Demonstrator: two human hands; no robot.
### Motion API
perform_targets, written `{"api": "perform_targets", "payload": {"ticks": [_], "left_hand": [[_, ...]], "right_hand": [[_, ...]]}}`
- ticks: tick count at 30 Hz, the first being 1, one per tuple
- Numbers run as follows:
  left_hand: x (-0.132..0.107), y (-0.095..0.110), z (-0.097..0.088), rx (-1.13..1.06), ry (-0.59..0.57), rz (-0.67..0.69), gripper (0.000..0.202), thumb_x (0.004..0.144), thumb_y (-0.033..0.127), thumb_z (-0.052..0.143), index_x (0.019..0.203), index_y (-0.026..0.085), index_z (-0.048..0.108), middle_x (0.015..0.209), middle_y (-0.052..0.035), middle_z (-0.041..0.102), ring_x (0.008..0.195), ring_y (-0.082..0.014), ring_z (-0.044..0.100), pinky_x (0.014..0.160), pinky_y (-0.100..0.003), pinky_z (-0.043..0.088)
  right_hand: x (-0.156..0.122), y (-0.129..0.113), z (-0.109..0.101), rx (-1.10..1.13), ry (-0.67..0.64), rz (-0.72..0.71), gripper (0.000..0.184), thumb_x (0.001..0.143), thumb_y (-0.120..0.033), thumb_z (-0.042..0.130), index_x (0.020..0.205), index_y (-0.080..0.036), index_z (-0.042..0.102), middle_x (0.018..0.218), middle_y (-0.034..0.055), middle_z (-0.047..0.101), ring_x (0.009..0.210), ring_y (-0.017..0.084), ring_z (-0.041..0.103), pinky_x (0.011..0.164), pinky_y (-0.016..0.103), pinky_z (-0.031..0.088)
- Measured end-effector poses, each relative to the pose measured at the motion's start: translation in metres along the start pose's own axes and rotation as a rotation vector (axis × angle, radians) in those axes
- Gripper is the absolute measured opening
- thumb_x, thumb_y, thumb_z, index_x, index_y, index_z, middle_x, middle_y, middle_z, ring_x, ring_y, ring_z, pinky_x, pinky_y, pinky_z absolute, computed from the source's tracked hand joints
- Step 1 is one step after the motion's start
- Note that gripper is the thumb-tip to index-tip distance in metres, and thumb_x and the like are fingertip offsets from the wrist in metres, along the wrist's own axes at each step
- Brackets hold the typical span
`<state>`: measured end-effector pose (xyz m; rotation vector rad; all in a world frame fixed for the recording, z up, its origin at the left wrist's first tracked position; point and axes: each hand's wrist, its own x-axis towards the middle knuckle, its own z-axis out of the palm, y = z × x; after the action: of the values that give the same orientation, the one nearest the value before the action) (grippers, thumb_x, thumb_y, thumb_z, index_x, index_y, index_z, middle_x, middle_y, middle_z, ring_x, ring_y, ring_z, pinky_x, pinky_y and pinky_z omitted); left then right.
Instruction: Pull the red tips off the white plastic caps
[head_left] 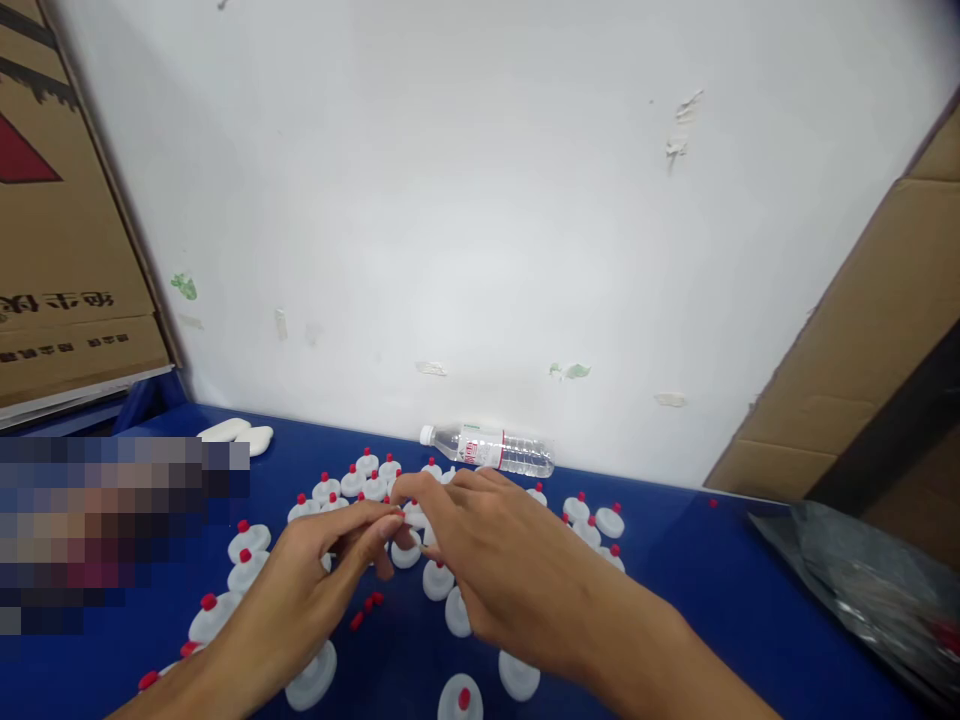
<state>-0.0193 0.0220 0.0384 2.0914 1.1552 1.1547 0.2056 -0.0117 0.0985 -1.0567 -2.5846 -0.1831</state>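
Above the middle of the blue table, my two hands meet fingertip to fingertip. Between the thumb and forefinger of my left hand (322, 565) a small red cap (400, 514) just shows. The fingers of my right hand (502, 550) are curled down beside it, closed, and what they hold is hidden. Several round white plastic lids with red tips, such as one lid (438, 580), surround my hands. A white lid without a visible red tip (311, 678) lies by my left wrist. Loose red caps (368, 604) rest on the table below my fingers.
A clear plastic bottle (517, 452) lies against the white wall (480, 220). White oval pieces (255, 440) sit at the back left of the blue table (667, 570). Cardboard (847, 330) and a grey plastic bag (832, 570) stand right; a carton (67, 230) stands left.
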Motion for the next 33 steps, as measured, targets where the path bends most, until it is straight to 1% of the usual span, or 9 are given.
{"api": "perform_targets", "payload": {"ticks": [3, 7, 12, 16, 22, 25, 29, 31, 33], "left_hand": [[-0.004, 0.001, -0.004, -0.018, -0.090, 0.088, 0.046, 0.113, 0.047, 0.049, 0.081, 0.024, 0.071, 0.070, 0.0026, 0.070, 0.064, -0.0149, 0.064, 0.065, -0.022, 0.053], [-0.006, 0.007, -0.007, -0.009, -0.091, 0.171, 0.042, 0.114, 0.045, 0.048, 0.083, 0.025, 0.068, 0.069, 0.0043, 0.064, 0.060, -0.0146, 0.057, 0.059, -0.023, 0.048], [-0.008, 0.008, -0.006, 0.027, -0.111, 0.200, 0.051, 0.117, 0.051, 0.038, 0.083, 0.027, 0.067, 0.076, 0.0029, 0.072, 0.068, -0.0174, 0.066, 0.066, -0.024, 0.055], [-0.009, 0.005, -0.007, 0.077, -0.107, 0.187, 0.055, 0.117, 0.055, 0.036, 0.077, 0.026, 0.061, 0.070, 0.0027, 0.069, 0.062, -0.0170, 0.063, 0.061, -0.024, 0.055], [-0.005, 0.007, -0.012, 0.110, -0.117, 0.227, 0.059, 0.117, 0.055, 0.032, 0.072, 0.026, 0.058, 0.066, 0.0028, 0.066, 0.058, -0.0166, 0.061, 0.058, -0.024, 0.055], [-0.013, -0.009, -0.015, 0.139, -0.110, 0.195, 0.059, 0.116, 0.059, 0.033, 0.081, 0.028, 0.069, 0.076, 0.0012, 0.074, 0.069, -0.0194, 0.070, 0.068, -0.025, 0.062], [-0.035, -0.049, -0.013, 0.232, -0.012, 0.064, 0.044, 0.113, 0.057, 0.044, 0.116, 0.031, 0.080, 0.116, -0.0014, 0.085, 0.103, -0.0253, 0.080, 0.082, -0.029, 0.068], [-0.041, -0.059, -0.011, 0.252, 0.057, 0.018, 0.044, 0.114, 0.055, 0.042, 0.125, 0.033, 0.078, 0.126, -0.0016, 0.084, 0.110, -0.0264, 0.080, 0.084, -0.030, 0.069], [-0.038, -0.055, -0.010, 0.260, 0.095, 0.039, 0.044, 0.115, 0.053, 0.039, 0.122, 0.033, 0.077, 0.121, -0.0016, 0.084, 0.107, -0.0261, 0.080, 0.082, -0.030, 0.068]], "right_hand": [[0.001, -0.007, -0.004, -0.079, -0.019, -0.079, 0.061, 0.071, 0.002, 0.052, 0.129, -0.018, 0.051, 0.100, 0.0028, 0.074, 0.087, 0.021, 0.065, 0.081, 0.033, 0.052], [0.001, -0.013, -0.002, -0.240, 0.015, -0.183, 0.064, 0.070, -0.002, 0.058, 0.132, -0.014, 0.051, 0.099, 0.0045, 0.072, 0.084, 0.023, 0.061, 0.084, 0.036, 0.051], [0.001, -0.015, 0.002, -0.315, -0.020, -0.259, 0.064, 0.076, -0.011, 0.076, 0.136, -0.009, 0.054, 0.100, 0.0052, 0.071, 0.080, 0.023, 0.057, 0.086, 0.039, 0.054], [0.001, -0.017, 0.002, -0.304, -0.020, -0.256, 0.060, 0.085, -0.019, 0.077, 0.140, -0.010, 0.053, 0.101, 0.0040, 0.070, 0.088, 0.023, 0.064, 0.106, 0.041, 0.052], [0.002, -0.016, 0.003, -0.296, 0.034, -0.302, 0.060, 0.096, -0.024, 0.074, 0.144, -0.007, 0.044, 0.110, 0.0056, 0.072, 0.101, 0.023, 0.070, 0.126, 0.041, 0.042], [0.002, -0.017, 0.006, -0.297, 0.099, -0.305, 0.041, 0.102, -0.015, 0.057, 0.140, -0.008, 0.044, 0.106, 0.0040, 0.073, 0.095, 0.022, 0.071, 0.133, 0.043, 0.034], [0.005, -0.023, 0.011, -0.348, 0.097, -0.288, 0.037, 0.101, -0.005, 0.043, 0.137, -0.009, 0.045, 0.101, 0.0029, 0.075, 0.089, 0.022, 0.070, 0.134, 0.045, 0.033], [0.006, -0.023, 0.012, -0.345, 0.055, -0.297, 0.041, 0.099, -0.008, 0.050, 0.140, -0.010, 0.044, 0.104, 0.0027, 0.074, 0.093, 0.022, 0.070, 0.134, 0.045, 0.032], [0.007, -0.020, 0.012, -0.313, 0.007, -0.303, 0.053, 0.096, -0.015, 0.064, 0.144, -0.009, 0.042, 0.110, 0.0033, 0.074, 0.100, 0.023, 0.069, 0.136, 0.045, 0.030]]}}
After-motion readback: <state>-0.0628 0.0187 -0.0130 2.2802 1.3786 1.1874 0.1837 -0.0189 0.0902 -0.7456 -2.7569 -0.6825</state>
